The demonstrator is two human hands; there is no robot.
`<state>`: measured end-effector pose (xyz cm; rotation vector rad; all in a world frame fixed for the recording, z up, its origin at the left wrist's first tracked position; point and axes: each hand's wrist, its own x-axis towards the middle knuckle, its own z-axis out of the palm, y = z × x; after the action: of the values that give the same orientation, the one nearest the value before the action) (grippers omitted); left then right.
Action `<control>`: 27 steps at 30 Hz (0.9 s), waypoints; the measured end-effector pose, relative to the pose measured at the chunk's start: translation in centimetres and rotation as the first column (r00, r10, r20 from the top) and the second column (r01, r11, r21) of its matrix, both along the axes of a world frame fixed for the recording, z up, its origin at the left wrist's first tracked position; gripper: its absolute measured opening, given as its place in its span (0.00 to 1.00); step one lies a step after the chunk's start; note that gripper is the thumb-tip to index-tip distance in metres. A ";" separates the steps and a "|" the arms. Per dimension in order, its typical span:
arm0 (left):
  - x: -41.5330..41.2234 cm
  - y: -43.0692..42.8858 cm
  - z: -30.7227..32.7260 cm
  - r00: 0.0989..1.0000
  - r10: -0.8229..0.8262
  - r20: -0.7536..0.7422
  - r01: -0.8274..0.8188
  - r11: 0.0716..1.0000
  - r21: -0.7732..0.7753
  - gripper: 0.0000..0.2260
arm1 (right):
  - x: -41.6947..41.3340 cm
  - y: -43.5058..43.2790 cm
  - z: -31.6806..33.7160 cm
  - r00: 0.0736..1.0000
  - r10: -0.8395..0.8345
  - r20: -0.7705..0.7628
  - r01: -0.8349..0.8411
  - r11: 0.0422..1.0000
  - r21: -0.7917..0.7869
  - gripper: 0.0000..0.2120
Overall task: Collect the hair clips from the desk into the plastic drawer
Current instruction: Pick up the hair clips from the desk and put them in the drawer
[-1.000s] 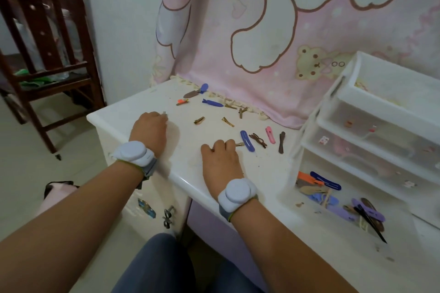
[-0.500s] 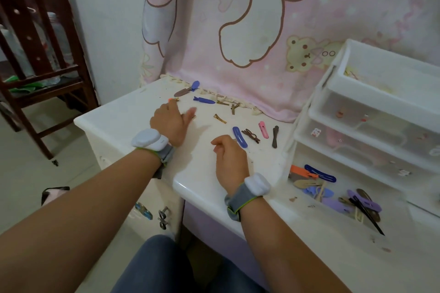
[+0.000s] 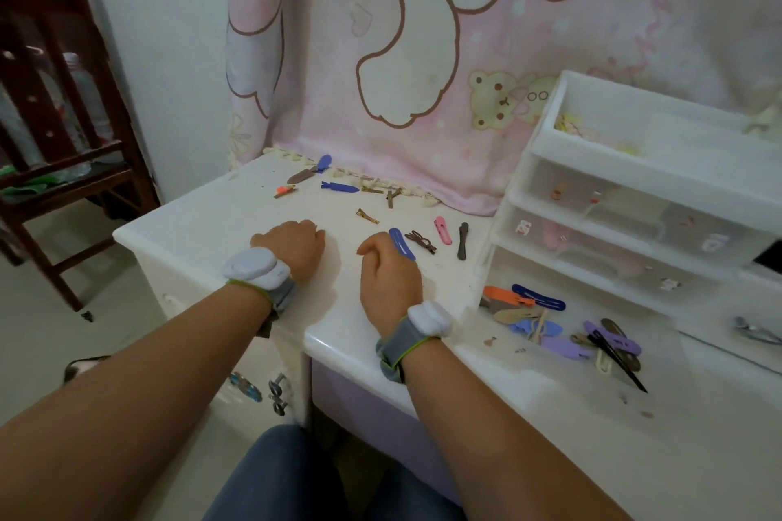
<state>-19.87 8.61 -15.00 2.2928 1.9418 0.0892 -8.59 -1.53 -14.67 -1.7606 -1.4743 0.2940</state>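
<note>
About ten hair clips (image 3: pixel 401 243) lie on the bench (image 3: pixel 220 224); at four o'clock, the drawer (image 3: pixel 550 389) holds roughly ten more; both hands, left (image 3: pixel 292 245) and right (image 3: pixel 387 279), rest clenched, contents hidden.

Both hands rest curled on the white table (image 3: pixel 220 233), the left hand (image 3: pixel 292 243) beside the right hand (image 3: pixel 387 279). A blue clip (image 3: pixel 402 243) lies just beyond the right knuckles, touching or nearly so. Right of it lie a brown bow clip (image 3: pixel 420 241), a pink clip (image 3: pixel 442 230) and a dark clip (image 3: pixel 463 240). The open drawer (image 3: pixel 486 334) right of the hands holds mixed clips.

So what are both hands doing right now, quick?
Left hand: closed fist on the desk, contents hidden.
Right hand: closed, contents hidden.
</note>
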 end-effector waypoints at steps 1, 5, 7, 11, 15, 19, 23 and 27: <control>-0.2 -1.0 0.3 0.999 -0.002 0.037 0.000 0.999 0.033 0.18 | 0.2 -0.4 0.4 1.000 -0.007 0.006 0.007 0.999 0.037 0.11; 0.4 -5.1 3.3 0.959 -0.158 0.236 0.116 0.976 0.185 0.17 | 2.6 -2.1 4.0 0.993 -0.070 0.098 0.062 0.994 0.086 0.12; 2.2 -7.0 5.3 0.920 -0.245 0.306 0.176 0.956 0.236 0.18 | 5.2 -3.1 5.6 0.966 -0.132 0.221 0.131 0.991 0.022 0.12; 7.9 -10.5 7.0 0.801 -0.433 0.413 0.335 0.896 0.291 0.19 | 11.3 -6.2 6.2 0.885 -0.242 0.398 0.328 0.930 -0.163 0.12; 13.8 -12.8 5.8 0.758 -0.530 0.382 0.500 0.847 0.183 0.20 | 16.1 -10.3 5.3 0.835 -0.349 0.425 0.493 0.819 -0.294 0.12; 17.4 -13.9 4.7 0.718 -0.589 0.372 0.579 0.801 0.151 0.16 | 18.7 -12.0 4.8 0.813 -0.299 0.500 0.536 0.720 -0.441 0.09; 18.1 -13.6 4.6 0.685 -0.658 0.313 0.659 0.743 0.118 0.16 | 19.3 -11.4 5.8 0.802 -0.361 0.476 0.539 0.781 -0.316 0.09; 16.1 -12.0 4.5 0.629 -0.676 0.384 0.634 0.732 0.251 0.14 | 17.5 -10.1 7.2 0.813 -0.354 0.462 0.459 0.878 -0.135 0.18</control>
<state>-3.76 -3.42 -10.50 2.5809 0.8098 0.5846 8.87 -11.63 -7.42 -2.4045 -1.3298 -0.1601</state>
